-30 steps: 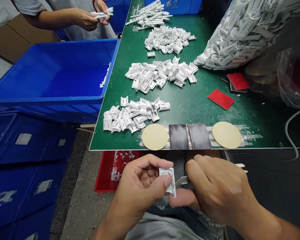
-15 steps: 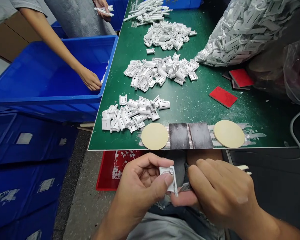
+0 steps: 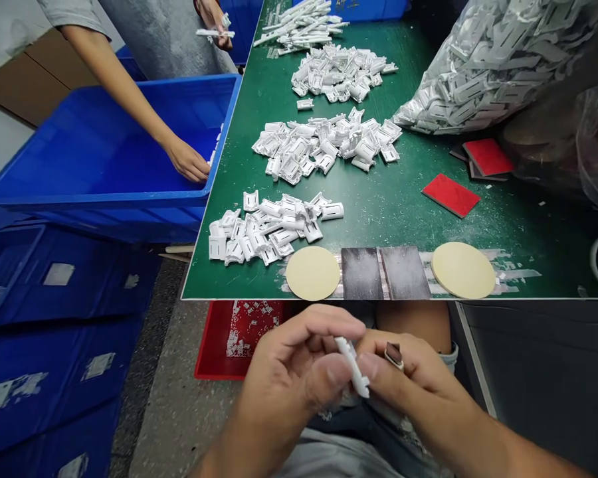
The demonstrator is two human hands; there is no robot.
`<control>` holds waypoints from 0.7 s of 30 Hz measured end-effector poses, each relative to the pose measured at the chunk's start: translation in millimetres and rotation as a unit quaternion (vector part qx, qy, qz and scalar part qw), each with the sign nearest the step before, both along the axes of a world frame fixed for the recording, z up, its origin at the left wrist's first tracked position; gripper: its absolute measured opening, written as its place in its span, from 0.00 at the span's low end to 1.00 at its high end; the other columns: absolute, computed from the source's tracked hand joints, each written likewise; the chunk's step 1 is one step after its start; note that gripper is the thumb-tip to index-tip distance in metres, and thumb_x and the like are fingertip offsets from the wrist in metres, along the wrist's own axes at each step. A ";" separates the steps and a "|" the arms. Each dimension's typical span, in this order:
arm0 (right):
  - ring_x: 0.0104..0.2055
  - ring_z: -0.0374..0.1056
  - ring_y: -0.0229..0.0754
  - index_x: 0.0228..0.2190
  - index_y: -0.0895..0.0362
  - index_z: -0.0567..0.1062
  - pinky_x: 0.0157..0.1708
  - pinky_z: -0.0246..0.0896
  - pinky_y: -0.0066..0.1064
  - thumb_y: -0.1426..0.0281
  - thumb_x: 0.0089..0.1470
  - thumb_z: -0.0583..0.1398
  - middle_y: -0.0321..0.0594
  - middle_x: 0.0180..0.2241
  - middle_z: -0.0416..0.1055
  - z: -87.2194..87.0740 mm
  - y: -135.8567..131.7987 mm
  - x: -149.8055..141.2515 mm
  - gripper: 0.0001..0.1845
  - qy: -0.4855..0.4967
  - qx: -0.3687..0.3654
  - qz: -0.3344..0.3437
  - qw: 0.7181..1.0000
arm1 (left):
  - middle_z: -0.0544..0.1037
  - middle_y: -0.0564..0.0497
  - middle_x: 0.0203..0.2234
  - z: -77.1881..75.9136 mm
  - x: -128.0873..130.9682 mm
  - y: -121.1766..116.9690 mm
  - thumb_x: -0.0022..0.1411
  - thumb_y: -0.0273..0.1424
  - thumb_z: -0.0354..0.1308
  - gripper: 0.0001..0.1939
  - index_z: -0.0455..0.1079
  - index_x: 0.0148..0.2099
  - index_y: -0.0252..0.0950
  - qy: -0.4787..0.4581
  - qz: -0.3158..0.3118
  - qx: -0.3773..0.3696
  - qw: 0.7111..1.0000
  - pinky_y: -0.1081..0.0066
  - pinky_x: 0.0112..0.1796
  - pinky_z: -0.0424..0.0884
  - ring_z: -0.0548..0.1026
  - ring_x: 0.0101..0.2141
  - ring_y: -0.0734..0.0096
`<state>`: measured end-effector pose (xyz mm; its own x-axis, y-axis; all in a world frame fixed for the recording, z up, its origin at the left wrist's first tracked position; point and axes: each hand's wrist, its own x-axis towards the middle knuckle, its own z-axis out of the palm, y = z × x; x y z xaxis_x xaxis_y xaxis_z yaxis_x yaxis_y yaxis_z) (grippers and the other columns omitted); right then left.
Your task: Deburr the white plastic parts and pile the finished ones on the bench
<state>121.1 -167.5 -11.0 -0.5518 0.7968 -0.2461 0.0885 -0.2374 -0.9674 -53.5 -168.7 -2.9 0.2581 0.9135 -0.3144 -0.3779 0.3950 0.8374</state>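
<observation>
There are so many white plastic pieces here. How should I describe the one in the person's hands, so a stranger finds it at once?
Find the green table and look past its near edge, over the person's lap. There the left hand and right hand pinch one narrow white plastic piece on edge. Unlike the pieces piled on the table, it is held in the air.

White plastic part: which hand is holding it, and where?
The left hand holds the white plastic part by its middle, thumb against it. The right hand touches its other side with fingers while pinching a small dark tool.
</observation>
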 end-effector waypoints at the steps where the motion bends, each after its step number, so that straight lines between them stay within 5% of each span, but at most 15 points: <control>1: 0.27 0.58 0.32 0.29 0.57 0.69 0.26 0.53 0.25 0.58 0.68 0.50 0.32 0.26 0.65 0.2 -0.5 -1.2 0.20 0.014 -0.024 0.004 1.000 | 0.78 0.50 0.38 -1.7 -1.4 0.2 0.61 0.34 0.66 0.07 0.79 0.42 0.41 -0.029 -0.020 -0.010 0.999 0.78 0.32 0.71 0.75 0.32 0.76; 3: 0.25 0.58 0.32 0.30 0.57 0.69 0.24 0.52 0.25 0.60 0.67 0.52 0.31 0.25 0.64 0.8 -1.0 -1.7 0.17 -0.011 0.013 0.005 1.000 | 0.77 0.51 0.32 -5.8 -3.9 0.5 0.63 0.35 0.64 0.06 0.78 0.40 0.40 -0.061 -0.038 -0.033 0.997 0.79 0.31 0.69 0.74 0.30 0.77; 5: 0.23 0.58 0.31 0.33 0.56 0.70 0.24 0.51 0.25 0.66 0.66 0.53 0.29 0.23 0.65 1.2 -0.3 0.2 0.11 -0.083 0.154 -0.024 0.984 | 0.75 0.53 0.27 -9.4 -5.4 0.7 0.63 0.39 0.64 0.09 0.78 0.37 0.39 -0.067 -0.034 -0.048 0.996 0.80 0.29 0.65 0.71 0.27 0.79; 7: 0.24 0.61 0.32 0.38 0.57 0.70 0.25 0.51 0.27 0.66 0.66 0.54 0.31 0.24 0.67 1.1 1.8 3.2 0.08 -0.154 0.341 -0.060 0.925 | 0.72 0.54 0.25 -11.7 -5.7 0.8 0.62 0.42 0.63 0.12 0.78 0.36 0.37 -0.056 -0.028 -0.063 0.996 0.79 0.27 0.62 0.67 0.25 0.80; 10: 0.24 0.60 0.38 0.36 0.59 0.72 0.26 0.48 0.33 0.53 0.66 0.51 0.34 0.22 0.65 0.2 5.8 5.5 0.22 -0.239 0.521 -0.076 0.816 | 0.69 0.54 0.23 -12.2 -4.6 0.9 0.62 0.44 0.63 0.15 0.77 0.35 0.37 -0.034 -0.032 -0.077 0.996 0.78 0.26 0.58 0.64 0.24 0.80; 15: 0.21 0.53 0.40 0.22 0.56 0.69 0.25 0.39 0.38 0.47 0.64 0.46 0.35 0.18 0.58 0.8 11.0 1.7 0.32 -0.326 0.574 -0.074 0.748 | 0.71 0.54 0.22 -9.5 -3.1 0.1 0.63 0.43 0.62 0.14 0.77 0.35 0.37 -0.018 -0.045 -0.067 0.997 0.77 0.28 0.59 0.66 0.24 0.79; 21: 0.21 0.50 0.40 0.20 0.55 0.67 0.25 0.37 0.38 0.46 0.65 0.41 0.35 0.17 0.56 2.6 12.7 -1.6 0.34 -0.369 0.587 -0.087 0.715 | 0.73 0.54 0.23 -5.8 -3.2 -0.1 0.63 0.41 0.63 0.13 0.77 0.34 0.37 -0.006 -0.044 -0.072 0.996 0.77 0.29 0.60 0.68 0.25 0.79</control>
